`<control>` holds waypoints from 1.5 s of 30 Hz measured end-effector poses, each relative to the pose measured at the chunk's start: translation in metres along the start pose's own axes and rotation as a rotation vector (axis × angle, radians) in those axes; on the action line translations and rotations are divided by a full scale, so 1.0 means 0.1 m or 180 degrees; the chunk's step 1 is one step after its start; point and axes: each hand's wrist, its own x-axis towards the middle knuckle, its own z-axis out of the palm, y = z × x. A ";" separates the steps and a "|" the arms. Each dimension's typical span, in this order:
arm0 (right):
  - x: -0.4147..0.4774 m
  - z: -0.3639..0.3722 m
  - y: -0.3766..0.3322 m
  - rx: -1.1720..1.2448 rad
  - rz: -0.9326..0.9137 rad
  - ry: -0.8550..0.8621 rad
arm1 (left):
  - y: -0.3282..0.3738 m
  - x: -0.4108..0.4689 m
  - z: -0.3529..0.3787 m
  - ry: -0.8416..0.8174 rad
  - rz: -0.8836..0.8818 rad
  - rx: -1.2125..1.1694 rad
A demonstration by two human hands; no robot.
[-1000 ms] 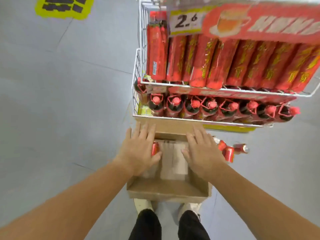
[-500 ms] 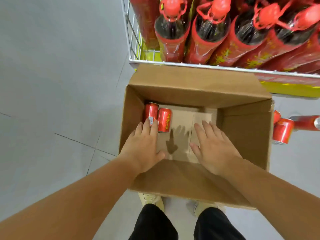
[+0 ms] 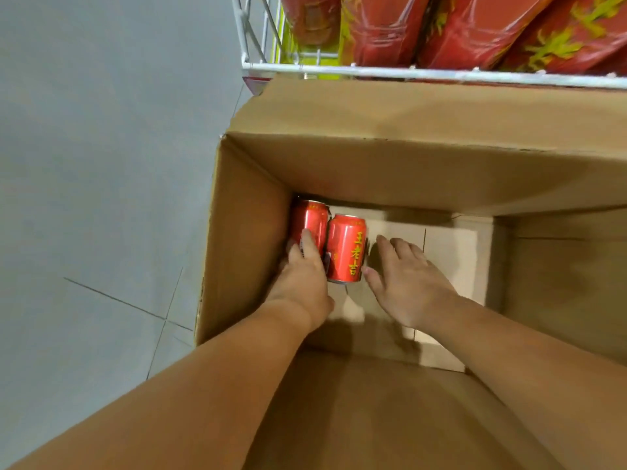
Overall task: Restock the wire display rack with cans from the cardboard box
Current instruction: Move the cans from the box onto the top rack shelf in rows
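- Cardboard box (image 3: 247, 252), plain matte brown, stands open below the white wire rack (image 3: 407, 72).
- Glossy red cylinders lie in its far-left corner: left can (image 3: 310, 217) touching right can (image 3: 346, 247).
- My left hand (image 3: 302, 279) covers the left can; thumb hidden, grip unclear.
- My right hand (image 3: 407, 279) is spread flat, just beside the right can.

Two red cans lie on their sides, touching, in the far-left corner of the open cardboard box (image 3: 244, 239): left can (image 3: 310, 218) against the wall, right can (image 3: 346, 247) (yellow characters up). The wire display rack (image 3: 407, 72) is just beyond.
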 end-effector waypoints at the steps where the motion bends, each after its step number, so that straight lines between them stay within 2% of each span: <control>1: 0.10 0.02 -0.01 0.0155 0.0076 0.0012 | -0.01 0.04 0.03 0.0020 -0.0033 -0.0073; 4: 0.37 0.07 -0.07 0.0714 0.0324 -0.0034 | -0.01 0.11 0.10 0.0078 -0.0072 -0.0250; 8: 0.58 0.13 -0.10 0.1982 0.0658 -0.0271 | -0.03 0.18 0.11 0.0144 -0.0055 -0.0580; 11: 0.61 0.18 -0.03 0.2667 0.0810 -0.0089 | -0.07 0.22 0.12 0.0117 -0.0108 -0.0840; 13: 0.59 0.19 0.03 0.2837 0.0952 0.0099 | -0.06 0.24 0.14 0.0089 -0.0171 -0.1027; 19: 0.41 0.10 0.33 0.2272 0.1359 0.0718 | 0.03 0.32 0.16 0.0078 -0.0488 -0.1912; 22: 0.38 0.08 0.44 0.1752 0.1476 0.0806 | 0.10 0.40 0.19 0.0288 -0.0700 -0.2211; 26: 0.37 0.08 0.44 0.1347 0.1476 0.0755 | 0.17 0.51 0.25 0.0676 -0.1001 -0.2228; 31: 0.43 0.18 0.43 0.2037 0.1499 0.0696 | 0.20 0.64 0.32 0.0972 -0.1250 -0.2151; 35: 0.41 0.25 0.47 0.2193 0.1306 0.0715 | 0.18 0.71 0.32 0.0851 -0.1288 -0.1975; 41: 0.34 0.21 0.52 0.2355 0.1142 0.0439 | 0.11 0.54 0.32 0.0540 -0.0901 -0.1602; 45: 0.16 0.11 0.51 0.2548 0.1077 0.0581 | 0.13 0.33 0.31 0.0489 -0.0575 -0.1442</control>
